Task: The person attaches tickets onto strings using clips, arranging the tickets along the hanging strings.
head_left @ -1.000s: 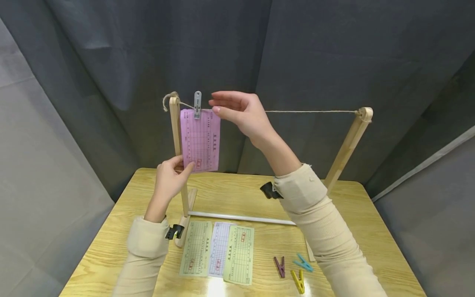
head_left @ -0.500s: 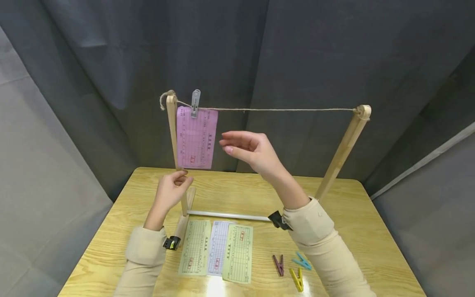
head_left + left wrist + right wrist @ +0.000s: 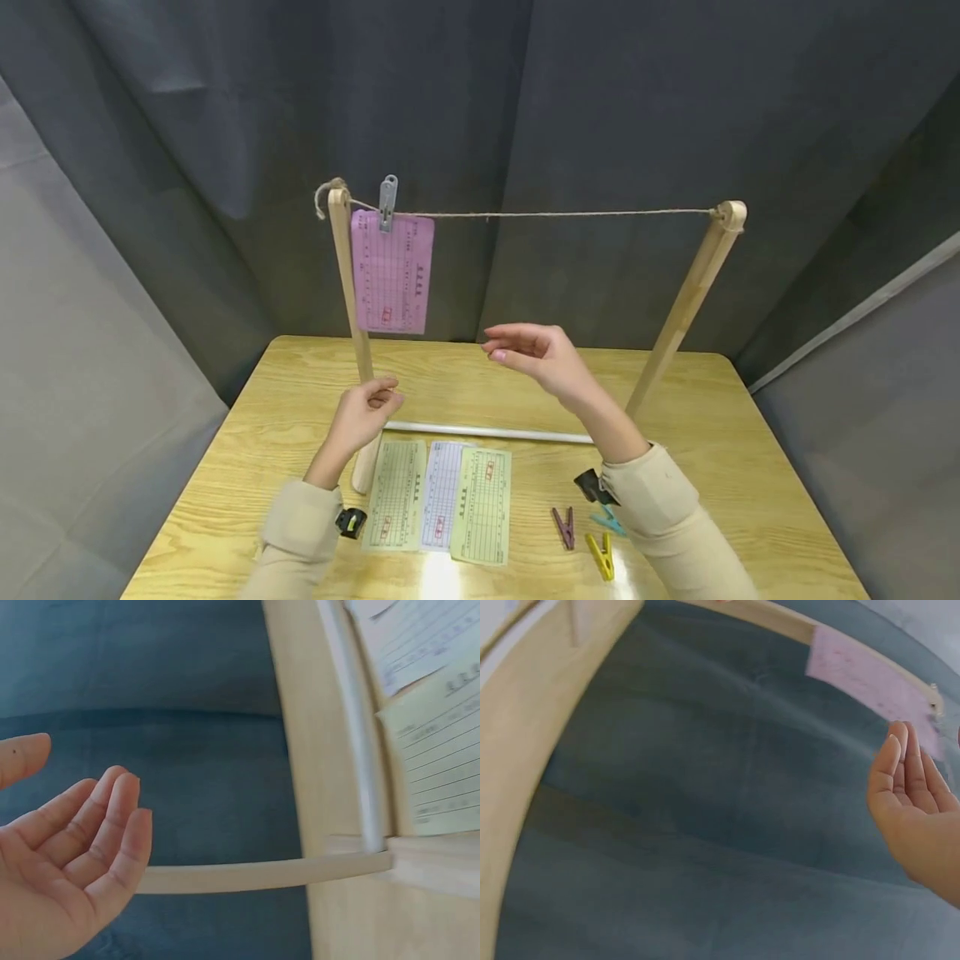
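A pink printed slip (image 3: pixel 392 275) hangs from the twine line (image 3: pixel 570 214) near its left end, held by a grey clothespin (image 3: pixel 387 204). My left hand (image 3: pixel 364 413) is below the slip, beside the left wooden post, its fingers loosely bent around nothing. In the left wrist view the left palm (image 3: pixel 67 862) shows bare, thumb apart from the fingers. My right hand (image 3: pixel 546 363) hovers under the line, right of the slip, fingers relaxed and holding nothing. The right wrist view shows the right hand (image 3: pixel 915 787) with the pink slip (image 3: pixel 874 679) beyond it.
Two green slips (image 3: pixel 396 496) (image 3: pixel 482 506) and a lilac slip (image 3: pixel 442 496) lie overlapping on the table (image 3: pixel 225 500). Purple (image 3: pixel 564 528), yellow (image 3: pixel 602 556) and blue clothespins (image 3: pixel 609 521) lie to their right. Wooden posts (image 3: pixel 690 308) and a white rod (image 3: pixel 487 431) form the frame.
The left hand has let go of the pink slip's lower corner and moved down. The right hand has dropped from the line, down and to the right. The slip now hangs from the clothespin alone.
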A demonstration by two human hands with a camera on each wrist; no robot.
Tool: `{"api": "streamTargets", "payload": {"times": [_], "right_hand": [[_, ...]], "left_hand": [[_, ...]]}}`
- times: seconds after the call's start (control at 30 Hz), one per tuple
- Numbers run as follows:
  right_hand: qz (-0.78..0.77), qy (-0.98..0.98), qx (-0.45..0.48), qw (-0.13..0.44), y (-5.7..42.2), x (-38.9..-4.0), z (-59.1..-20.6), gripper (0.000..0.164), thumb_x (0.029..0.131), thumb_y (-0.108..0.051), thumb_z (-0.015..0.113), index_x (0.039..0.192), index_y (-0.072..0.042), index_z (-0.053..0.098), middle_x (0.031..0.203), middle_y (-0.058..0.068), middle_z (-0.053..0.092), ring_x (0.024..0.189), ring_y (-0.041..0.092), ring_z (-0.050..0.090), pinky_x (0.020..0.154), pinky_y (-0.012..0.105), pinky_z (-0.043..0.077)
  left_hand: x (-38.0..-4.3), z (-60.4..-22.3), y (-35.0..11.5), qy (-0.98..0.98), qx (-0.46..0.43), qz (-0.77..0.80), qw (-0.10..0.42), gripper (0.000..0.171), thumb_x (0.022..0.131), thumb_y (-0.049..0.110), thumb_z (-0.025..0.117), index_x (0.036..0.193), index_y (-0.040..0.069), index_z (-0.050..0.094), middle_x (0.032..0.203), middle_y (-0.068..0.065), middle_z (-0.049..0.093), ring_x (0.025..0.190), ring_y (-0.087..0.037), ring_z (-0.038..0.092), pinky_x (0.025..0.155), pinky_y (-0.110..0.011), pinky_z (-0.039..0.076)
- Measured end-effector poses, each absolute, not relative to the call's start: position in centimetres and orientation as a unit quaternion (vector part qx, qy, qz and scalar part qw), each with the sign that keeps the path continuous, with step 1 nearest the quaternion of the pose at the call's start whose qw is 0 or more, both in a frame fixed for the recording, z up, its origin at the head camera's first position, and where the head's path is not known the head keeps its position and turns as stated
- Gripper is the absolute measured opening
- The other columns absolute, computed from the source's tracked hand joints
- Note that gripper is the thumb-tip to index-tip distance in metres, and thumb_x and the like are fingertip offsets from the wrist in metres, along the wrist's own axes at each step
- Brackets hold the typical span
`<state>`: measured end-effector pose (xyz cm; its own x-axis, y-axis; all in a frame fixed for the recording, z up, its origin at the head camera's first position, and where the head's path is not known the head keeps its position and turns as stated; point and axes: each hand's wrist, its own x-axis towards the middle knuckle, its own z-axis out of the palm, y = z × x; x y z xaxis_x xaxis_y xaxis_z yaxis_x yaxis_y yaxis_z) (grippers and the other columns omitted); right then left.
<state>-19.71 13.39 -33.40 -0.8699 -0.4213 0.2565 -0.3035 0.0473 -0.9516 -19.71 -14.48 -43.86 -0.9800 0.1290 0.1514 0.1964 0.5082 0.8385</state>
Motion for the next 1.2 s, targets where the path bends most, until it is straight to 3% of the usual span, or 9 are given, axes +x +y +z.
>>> {"api": "streamTargets", "payload": {"times": [0.23, 0.53, 0.67, 0.83, 1.07, 1.2], "right_hand": [[-0.645, 0.729, -0.216, 0.077, 15.2, -19.5, -37.4, 0.036, 0.085, -0.005, 0.061, 0.117, 0.010, 0.054, 0.108, 0.026, 0.060, 0.100, 0.036, 0.057, 0.084, 0.035, 0.048], [-0.631, 0.747, -0.184, 0.101, 17.0, -19.4, -42.2, 0.038, 0.087, -0.009, 0.060, 0.119, 0.012, 0.051, 0.106, 0.024, 0.060, 0.097, 0.032, 0.060, 0.080, 0.030, 0.049], [-0.634, 0.746, -0.172, 0.110, 17.8, -19.3, -43.7, 0.040, 0.088, -0.009, 0.059, 0.119, 0.013, 0.049, 0.105, 0.026, 0.060, 0.096, 0.033, 0.060, 0.081, 0.033, 0.049], [-0.637, 0.745, -0.151, 0.123, 18.8, -18.9, -45.6, 0.041, 0.089, -0.011, 0.058, 0.121, 0.013, 0.048, 0.106, 0.026, 0.059, 0.092, 0.023, 0.061, 0.082, 0.039, 0.048], [-0.632, 0.754, -0.130, 0.123, 20.8, -17.7, -47.9, 0.042, 0.090, -0.010, 0.055, 0.122, 0.016, 0.045, 0.103, 0.026, 0.059, 0.091, 0.027, 0.062, 0.076, 0.028, 0.050], [-0.624, 0.765, -0.116, 0.107, 22.4, -16.9, -49.0, 0.041, 0.091, -0.008, 0.053, 0.121, 0.018, 0.044, 0.102, 0.029, 0.059, 0.087, 0.017, 0.062, 0.074, 0.028, 0.050]], "left_hand": [[-19.2, -46.2, -13.7, -0.871, -0.108, -0.479, 0.019, 0.029, 0.086, 0.007, 0.060, 0.111, -0.008, 0.059, 0.085, -0.008, 0.064, 0.076, -0.020, 0.060, 0.066, -0.029, 0.050], [-19.1, -49.1, -13.4, -0.860, -0.133, -0.492, -0.004, 0.030, 0.083, 0.007, 0.064, 0.108, -0.010, 0.059, 0.082, -0.007, 0.064, 0.075, -0.019, 0.060, 0.066, -0.027, 0.050], [-19.0, -50.0, -13.3, -0.853, -0.150, -0.500, -0.016, 0.032, 0.083, 0.006, 0.064, 0.109, -0.011, 0.058, 0.082, -0.007, 0.063, 0.076, -0.020, 0.060, 0.065, -0.027, 0.050], [-18.7, -51.0, -13.1, -0.853, -0.151, -0.499, -0.031, 0.033, 0.083, 0.007, 0.064, 0.111, -0.010, 0.057, 0.085, -0.006, 0.063, 0.078, -0.020, 0.059, 0.066, -0.026, 0.049], [-18.5, -52.5, -12.4, -0.851, -0.155, -0.499, -0.046, 0.036, 0.080, 0.002, 0.065, 0.112, -0.009, 0.056, 0.087, -0.011, 0.061, 0.077, -0.019, 0.057, 0.066, -0.025, 0.048], [-18.6, -53.4, -12.1, -0.846, -0.157, -0.508, -0.034, 0.035, 0.078, 0.001, 0.067, 0.110, -0.009, 0.058, 0.082, -0.009, 0.060, 0.072, -0.016, 0.056, 0.063, -0.023, 0.047]]}}
